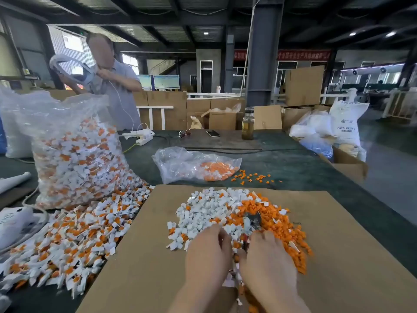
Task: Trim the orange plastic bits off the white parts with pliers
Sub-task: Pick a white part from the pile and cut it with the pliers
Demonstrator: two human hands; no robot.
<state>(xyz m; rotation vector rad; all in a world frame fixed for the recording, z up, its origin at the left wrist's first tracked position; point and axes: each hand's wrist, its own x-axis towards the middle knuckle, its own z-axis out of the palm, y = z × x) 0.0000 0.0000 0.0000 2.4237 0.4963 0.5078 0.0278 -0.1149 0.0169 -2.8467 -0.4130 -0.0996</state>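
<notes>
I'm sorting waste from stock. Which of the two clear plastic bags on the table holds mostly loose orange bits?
The small flat bag lying behind the cardboard sheet. The tall bag at left is packed with untrimmed white-and-orange parts.

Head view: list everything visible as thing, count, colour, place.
Cardboard sheet: one, brown, on the table in front.
Trimmed pile: many white parts with orange bits to their right, on the sheet.
Untrimmed parts: many, white-and-orange, spilled left of the sheet.
Large bag: one, clear, left, full of untrimmed parts.
Small bag: one, clear, behind the sheet, holding orange bits.
Pliers: one, metal head with red handle, between the hands.
Bottle: one, amber, far table edge.
Phone: one, dark, beside the bottle.
Another person: one, far left.
Left hand: on the pile.
Right hand: grips the pliers.
</notes>
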